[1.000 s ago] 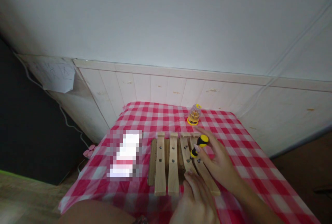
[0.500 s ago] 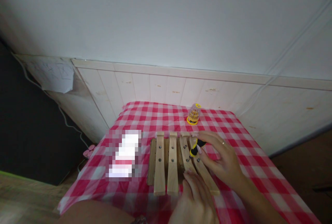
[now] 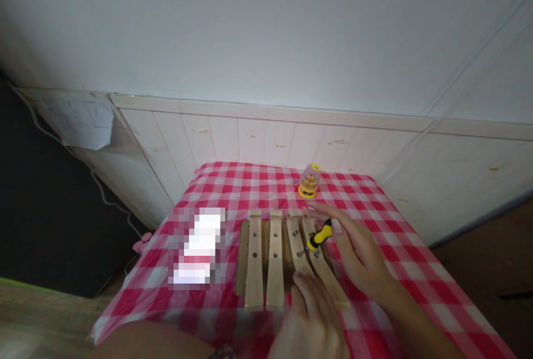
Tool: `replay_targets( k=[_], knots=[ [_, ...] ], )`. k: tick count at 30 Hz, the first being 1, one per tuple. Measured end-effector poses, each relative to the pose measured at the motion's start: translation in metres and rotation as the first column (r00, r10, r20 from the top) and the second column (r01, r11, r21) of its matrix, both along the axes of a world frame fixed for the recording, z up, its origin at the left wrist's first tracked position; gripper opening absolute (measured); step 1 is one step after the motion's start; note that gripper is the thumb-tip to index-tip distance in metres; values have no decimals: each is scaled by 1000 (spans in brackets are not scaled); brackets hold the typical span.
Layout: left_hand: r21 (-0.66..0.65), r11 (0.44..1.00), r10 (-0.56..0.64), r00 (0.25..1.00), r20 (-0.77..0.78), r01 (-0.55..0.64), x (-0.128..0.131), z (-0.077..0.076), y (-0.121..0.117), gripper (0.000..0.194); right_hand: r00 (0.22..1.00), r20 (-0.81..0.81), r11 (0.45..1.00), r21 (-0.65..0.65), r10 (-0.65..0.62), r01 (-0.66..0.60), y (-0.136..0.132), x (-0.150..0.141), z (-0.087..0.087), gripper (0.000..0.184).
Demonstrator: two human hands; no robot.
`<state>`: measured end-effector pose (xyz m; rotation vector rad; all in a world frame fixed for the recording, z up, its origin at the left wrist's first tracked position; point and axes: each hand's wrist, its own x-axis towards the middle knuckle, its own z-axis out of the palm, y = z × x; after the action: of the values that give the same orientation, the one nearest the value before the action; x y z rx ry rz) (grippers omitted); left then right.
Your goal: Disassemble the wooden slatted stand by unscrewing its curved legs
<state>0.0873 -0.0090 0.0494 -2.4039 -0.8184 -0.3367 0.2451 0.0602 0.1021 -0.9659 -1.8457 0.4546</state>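
Observation:
A wooden slat assembly, several pale slats screwed onto cross pieces, lies on a red-and-white checked tablecloth. My right hand grips a short yellow-and-black screwdriver, its tip set down on the rightmost slat. My left hand lies flat with its fingers stretched out, pressing on the near ends of the two right slats.
A small clear-and-yellow bit holder stands near the far edge of the table. A blurred white and red object lies left of the slats. A white panelled wall runs behind the table. Dark floor shows at left.
My right hand has turned around the screwdriver, so more of the yellow handle shows now. The left hand stays pressed on the slats.

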Motion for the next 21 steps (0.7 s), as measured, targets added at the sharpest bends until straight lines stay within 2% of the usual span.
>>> replay_targets(
  k=[3, 7, 11, 13, 17, 21],
  knots=[
    [6, 1000, 4, 1000, 7, -4, 0, -1, 0, 37, 994, -46, 995, 6, 97, -96, -3, 0, -1, 34],
    [-22, 1000, 9, 1000, 21, -8, 1, -1, 0, 39, 989, -84, 993, -5, 121, -122, -4, -2, -3, 28],
    [-25, 1000, 7, 999, 31, -7, 1, 0, 0, 39, 1000, 10, 994, 112, 3, -4, -1, -3, -1, 39],
    [-40, 999, 8, 1000, 18, -7, 1, 0, 0, 37, 993, 78, 984, 163, -85, 72, 0, -3, 1, 37],
    [-55, 998, 20, 1000, 13, -20, 1, 1, -1, 37, 981, 148, 985, 138, -123, 103, 3, -3, 2, 16],
    [-38, 999, 19, 999, 33, -18, 1, 2, -1, 38, 985, 94, 980, 152, -144, 129, 6, 1, -7, 27]
  ],
)
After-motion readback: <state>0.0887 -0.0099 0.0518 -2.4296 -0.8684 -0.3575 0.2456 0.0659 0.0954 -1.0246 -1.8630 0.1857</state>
